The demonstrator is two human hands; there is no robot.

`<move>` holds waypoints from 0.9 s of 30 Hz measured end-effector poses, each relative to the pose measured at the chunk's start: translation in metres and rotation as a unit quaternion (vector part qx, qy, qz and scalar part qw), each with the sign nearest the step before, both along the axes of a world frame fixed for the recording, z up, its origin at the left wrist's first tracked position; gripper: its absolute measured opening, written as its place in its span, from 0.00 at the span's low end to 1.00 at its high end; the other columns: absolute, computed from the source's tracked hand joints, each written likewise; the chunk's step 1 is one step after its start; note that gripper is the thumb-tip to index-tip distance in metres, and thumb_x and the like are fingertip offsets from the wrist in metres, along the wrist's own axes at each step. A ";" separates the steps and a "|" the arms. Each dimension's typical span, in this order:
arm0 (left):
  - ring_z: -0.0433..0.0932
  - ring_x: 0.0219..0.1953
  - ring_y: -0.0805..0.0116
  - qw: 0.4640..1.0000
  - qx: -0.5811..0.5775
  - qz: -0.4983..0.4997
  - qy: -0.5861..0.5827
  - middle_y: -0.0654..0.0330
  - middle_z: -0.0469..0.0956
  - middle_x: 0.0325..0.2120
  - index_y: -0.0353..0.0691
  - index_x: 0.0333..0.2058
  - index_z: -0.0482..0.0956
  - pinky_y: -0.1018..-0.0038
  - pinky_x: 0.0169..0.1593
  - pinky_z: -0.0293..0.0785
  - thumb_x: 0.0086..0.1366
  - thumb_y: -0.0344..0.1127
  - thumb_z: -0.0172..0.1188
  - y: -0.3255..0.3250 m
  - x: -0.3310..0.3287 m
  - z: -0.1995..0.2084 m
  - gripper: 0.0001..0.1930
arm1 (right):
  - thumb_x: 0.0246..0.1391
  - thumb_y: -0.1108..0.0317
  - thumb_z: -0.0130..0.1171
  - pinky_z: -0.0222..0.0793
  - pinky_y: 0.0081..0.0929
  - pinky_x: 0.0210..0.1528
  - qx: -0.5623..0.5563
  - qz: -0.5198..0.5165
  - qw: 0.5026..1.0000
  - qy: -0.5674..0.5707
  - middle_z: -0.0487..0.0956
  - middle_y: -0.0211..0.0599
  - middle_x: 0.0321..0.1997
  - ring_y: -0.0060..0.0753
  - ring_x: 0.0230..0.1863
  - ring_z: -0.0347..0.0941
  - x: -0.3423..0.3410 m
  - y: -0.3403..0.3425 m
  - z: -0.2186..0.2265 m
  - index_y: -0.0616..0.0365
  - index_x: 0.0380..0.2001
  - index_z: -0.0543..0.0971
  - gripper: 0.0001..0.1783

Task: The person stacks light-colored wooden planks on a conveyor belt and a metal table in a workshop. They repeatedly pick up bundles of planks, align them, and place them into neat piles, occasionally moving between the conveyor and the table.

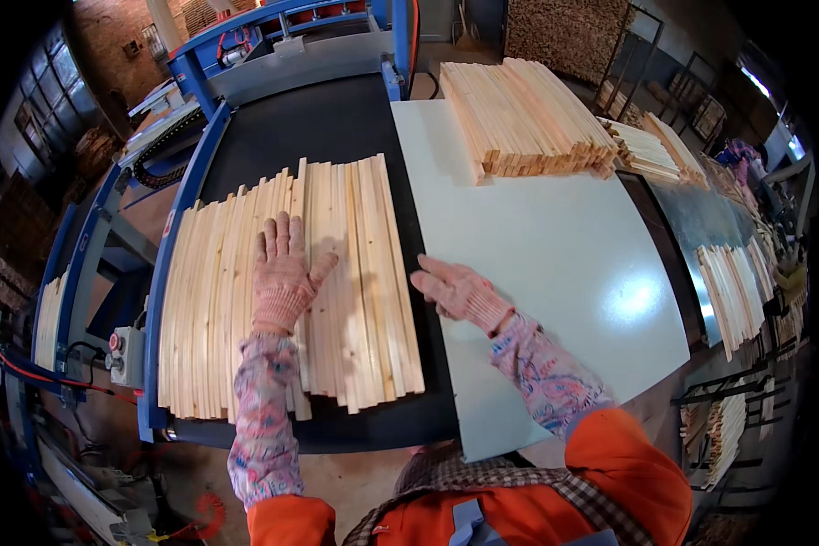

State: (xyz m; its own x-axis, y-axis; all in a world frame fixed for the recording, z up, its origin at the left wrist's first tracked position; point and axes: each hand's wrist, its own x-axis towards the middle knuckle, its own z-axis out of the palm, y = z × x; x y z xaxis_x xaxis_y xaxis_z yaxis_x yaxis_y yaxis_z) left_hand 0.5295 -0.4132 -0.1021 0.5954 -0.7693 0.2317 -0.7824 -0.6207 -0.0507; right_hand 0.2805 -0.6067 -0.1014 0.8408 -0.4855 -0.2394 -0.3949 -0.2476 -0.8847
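Presently we have our left hand (288, 275) spread open, palm on the wooden strips (207, 309), gripping none; they lie beneath it and to both its sides. Our right hand (461, 293), half open and seemingly empty, is near them, a pale board (555, 264) extending to its right.

1. A grey control box (129, 357) sits between 8 and 9 o'clock.
2. A coiled red hose (212, 515) shows at 7 o'clock.
3. A paned window (65, 67) stands at 10.
4. A broom (467, 39) stands just past 12.
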 end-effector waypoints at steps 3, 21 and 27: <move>0.53 0.75 0.44 0.999 0.003 -0.011 0.045 0.43 0.54 0.73 0.34 0.71 0.58 0.55 0.76 0.46 0.71 0.60 0.47 -0.027 0.023 -0.014 0.40 | 0.65 0.41 0.58 0.74 0.21 0.32 0.063 0.022 0.998 0.009 0.81 0.30 0.37 0.19 0.26 0.74 -0.047 -0.021 -0.001 0.56 0.69 0.69 0.39; 0.52 0.75 0.43 0.993 0.097 0.068 0.023 0.41 0.55 0.72 0.37 0.70 0.59 0.55 0.76 0.47 0.78 0.48 0.43 -0.122 0.067 -0.006 0.30 | 0.66 0.53 0.60 0.77 0.27 0.39 -0.476 -0.053 0.868 -0.130 0.82 0.35 0.53 0.35 0.42 0.80 -0.108 -0.196 -0.016 0.46 0.66 0.73 0.28; 0.45 0.78 0.51 0.995 0.019 0.097 0.034 0.51 0.45 0.77 0.47 0.76 0.47 0.59 0.78 0.41 0.77 0.62 0.31 -0.127 0.100 -0.049 0.38 | 0.62 0.48 0.60 0.76 0.37 0.51 -0.583 -0.282 0.757 0.081 0.78 0.39 0.57 0.43 0.53 0.78 -0.076 -0.322 0.060 0.47 0.67 0.69 0.33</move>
State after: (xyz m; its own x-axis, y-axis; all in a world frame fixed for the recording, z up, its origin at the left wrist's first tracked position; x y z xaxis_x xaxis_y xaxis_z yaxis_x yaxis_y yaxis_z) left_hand 0.6299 -0.5398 -0.1509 0.7463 -0.6465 0.1584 -0.6512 -0.7584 -0.0276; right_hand 0.2048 -0.9290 -0.0414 0.4260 -0.7176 0.5510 -0.8094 -0.5744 -0.1223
